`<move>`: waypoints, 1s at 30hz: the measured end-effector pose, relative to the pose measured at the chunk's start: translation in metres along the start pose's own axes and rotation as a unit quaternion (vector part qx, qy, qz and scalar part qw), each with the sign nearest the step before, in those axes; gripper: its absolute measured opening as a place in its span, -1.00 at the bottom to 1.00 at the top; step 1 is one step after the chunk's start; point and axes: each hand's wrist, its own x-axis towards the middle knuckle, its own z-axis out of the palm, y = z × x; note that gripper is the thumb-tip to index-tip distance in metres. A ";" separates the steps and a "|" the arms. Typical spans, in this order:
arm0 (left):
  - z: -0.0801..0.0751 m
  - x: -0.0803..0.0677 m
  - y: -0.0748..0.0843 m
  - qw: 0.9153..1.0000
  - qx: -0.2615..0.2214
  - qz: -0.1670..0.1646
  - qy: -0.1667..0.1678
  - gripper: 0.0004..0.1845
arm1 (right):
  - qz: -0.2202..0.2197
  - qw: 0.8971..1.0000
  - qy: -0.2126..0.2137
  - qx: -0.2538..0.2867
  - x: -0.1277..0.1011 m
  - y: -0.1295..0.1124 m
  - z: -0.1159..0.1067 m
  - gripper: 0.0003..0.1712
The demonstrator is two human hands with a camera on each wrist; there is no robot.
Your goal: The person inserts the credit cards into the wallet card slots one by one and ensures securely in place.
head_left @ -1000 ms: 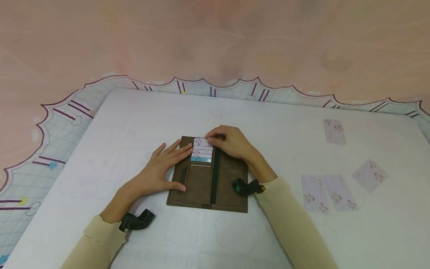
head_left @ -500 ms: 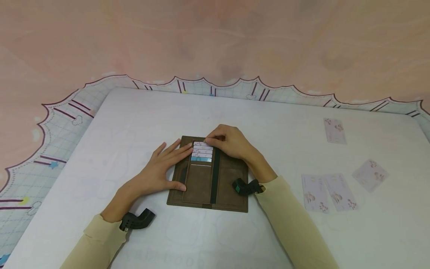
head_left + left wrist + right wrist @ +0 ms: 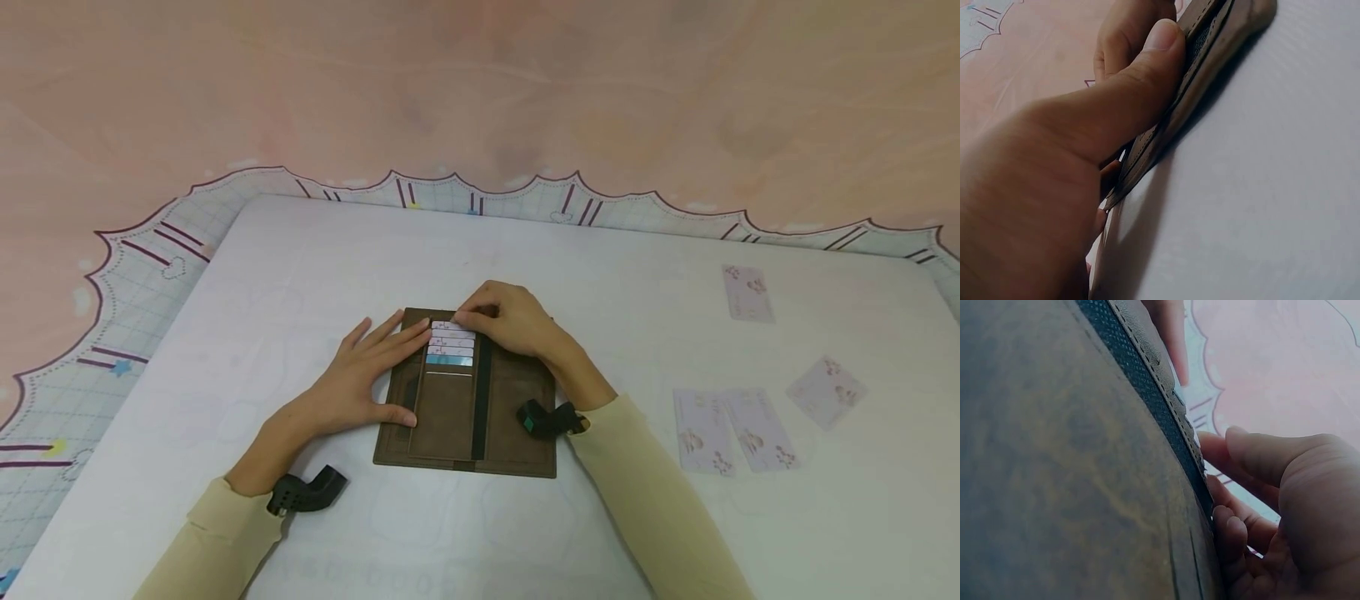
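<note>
A brown wallet (image 3: 450,421) lies unfolded in front of me, with several cards (image 3: 452,342) tucked in a stepped column of slots. My left hand (image 3: 345,387) rests spread along its left side, thumb lower down and straight fingertips near the cards. In the left wrist view that thumb (image 3: 1163,47) touches the wallet's edge. My right hand (image 3: 517,321) pinches the uppermost card at its top right corner, thumb and index finger together; that card is mostly hidden in its slot. The right wrist view has the wallet's dark band (image 3: 1147,394) beside the curled right fingers (image 3: 1254,450).
On the white tabletop (image 3: 360,250) to the right lie several loose pale cards: a single card (image 3: 747,293) farther back, a slanted card (image 3: 827,392), and a slightly overlapping pair (image 3: 703,432). A patterned cloth border (image 3: 525,200) runs behind the table.
The uppermost card has slid down into its slot, with my right thumb and fingers following it slightly left and down. The wallet has shifted a little toward me. My left hand stays nearly still.
</note>
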 end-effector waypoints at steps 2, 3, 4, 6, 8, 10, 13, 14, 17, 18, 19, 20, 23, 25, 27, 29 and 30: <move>0.000 0.000 0.000 1.000 0.000 0.000 0.001 0.14 | 0.006 1.000 -0.004 0.003 0.000 -0.001 -0.001 -0.79; -0.001 0.000 0.000 1.000 0.001 -0.002 0.001 0.14 | 0.008 1.000 -0.006 0.002 0.000 -0.002 -0.002 -0.78; -0.001 0.000 0.001 1.000 0.001 -0.005 0.001 0.14 | 0.013 1.000 -0.010 0.003 -0.001 -0.003 -0.002 -0.77; -0.001 0.001 0.002 1.000 0.005 -0.014 -0.004 0.14 | 0.021 1.000 -0.018 0.007 -0.002 -0.005 -0.004 -0.76; -0.002 0.001 0.003 1.000 0.011 -0.026 -0.011 0.14 | 0.026 0.999 -0.024 0.009 -0.004 -0.007 -0.008 -0.74; -0.002 0.002 0.005 0.999 0.015 -0.039 -0.020 0.14 | 0.033 0.999 -0.026 0.013 -0.008 -0.009 -0.014 -0.73; -0.004 0.004 0.007 0.998 0.025 -0.055 -0.033 0.14 | 0.038 0.999 -0.016 0.007 -0.015 -0.010 -0.025 -0.72; -0.005 0.005 0.007 0.997 0.026 -0.060 -0.036 0.14 | 0.039 0.999 -0.010 0.004 -0.018 -0.011 -0.028 -0.72; -0.005 0.008 0.005 0.997 0.027 -0.060 -0.041 0.14 | 0.038 0.999 0.011 -0.008 -0.028 -0.010 -0.041 -0.72; -0.004 0.009 0.004 0.997 0.024 -0.055 -0.040 0.14 | 0.037 0.999 0.018 -0.007 -0.032 -0.010 -0.045 -0.72; -0.004 0.010 0.002 0.998 0.021 -0.050 -0.039 0.13 | 0.036 0.999 0.025 -0.008 -0.037 -0.010 -0.048 -0.72; -0.003 0.012 0.000 0.998 0.018 -0.043 -0.038 0.13 | 0.034 0.999 0.033 -0.007 -0.041 -0.011 -0.051 -0.73; -0.001 0.014 -0.006 0.999 0.006 -0.021 -0.033 0.12 | 0.036 0.998 0.056 -0.002 -0.056 -0.011 -0.059 -0.74; 0.001 0.014 -0.009 1.000 0.003 -0.012 -0.028 0.12 | 0.038 0.997 0.074 -0.003 -0.067 -0.011 -0.065 -0.74; 0.002 0.014 -0.009 1.000 -0.003 -0.009 -0.020 0.11 | 0.040 0.995 0.093 -0.005 -0.080 -0.009 -0.072 -0.73; 0.003 0.013 -0.008 1.000 -0.008 -0.005 -0.011 0.09 | 0.043 0.993 0.112 -0.006 -0.094 -0.005 -0.083 -0.73; 0.004 0.013 -0.007 1.000 -0.009 -0.002 -0.008 0.09 | 0.045 0.992 0.121 -0.007 -0.102 -0.002 -0.088 -0.73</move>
